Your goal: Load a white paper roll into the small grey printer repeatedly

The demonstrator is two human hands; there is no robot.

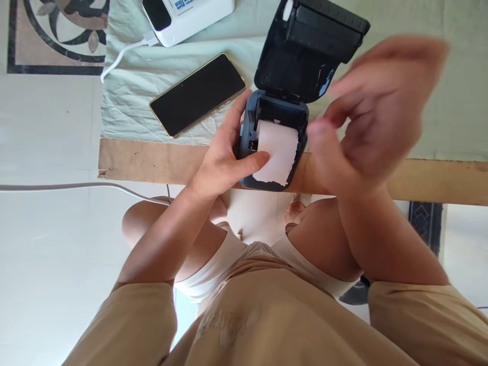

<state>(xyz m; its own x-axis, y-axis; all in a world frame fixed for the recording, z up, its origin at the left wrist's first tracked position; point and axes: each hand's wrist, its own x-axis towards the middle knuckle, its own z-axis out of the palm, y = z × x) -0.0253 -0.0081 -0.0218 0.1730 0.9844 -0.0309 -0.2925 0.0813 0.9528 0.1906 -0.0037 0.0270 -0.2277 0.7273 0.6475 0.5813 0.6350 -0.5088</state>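
A dark portable receipt printer [247,168] has its lid [293,56] swung up and back. White paper [278,152] with a torn edge hangs out of its open compartment over the front. My left hand [229,152] is wrapped round the printer's left side, its thumb pressing on the paper. Close to the printer's right side is my right hand [373,112], blurred by motion. Its fingers are curled in and the thumb is near the index finger; anything between them cannot be made out.
A black-screened phone [198,95] lies left of the printer on a pale green cloth [438,117]. Behind it is a white device [198,20] with a plugged-in white cable [122,53]. The wooden table edge [152,160] runs in front, above my knees.
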